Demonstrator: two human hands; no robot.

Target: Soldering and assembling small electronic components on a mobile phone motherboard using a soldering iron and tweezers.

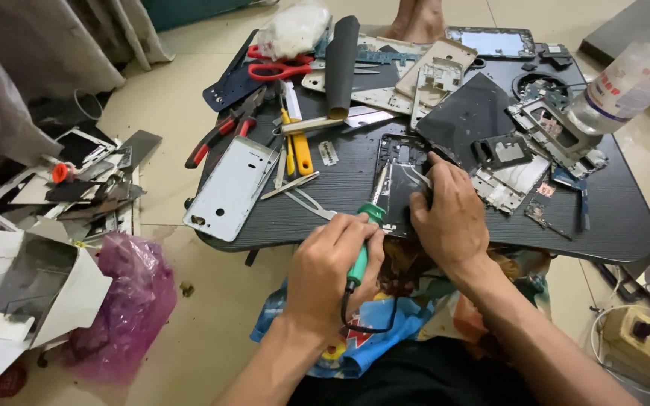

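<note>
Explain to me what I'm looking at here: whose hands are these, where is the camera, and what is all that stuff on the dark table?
There is no machine here: a person works with two bare hands, and one camera worn on the head looks down at them. The left hand grips a soldering iron with a green handle, its metal tip pointing at an opened phone body on the black low table. The right hand rests on that phone and steadies it. Around it lie loose phone parts: a white back cover, metal frames and a dark panel. Tools lie there too: red scissors, red-handled pliers, tweezers and a yellow-handled tool. A clear plastic bottle lies at the right. On the floor at the left sit more phone scraps and a pink plastic bag.
</note>
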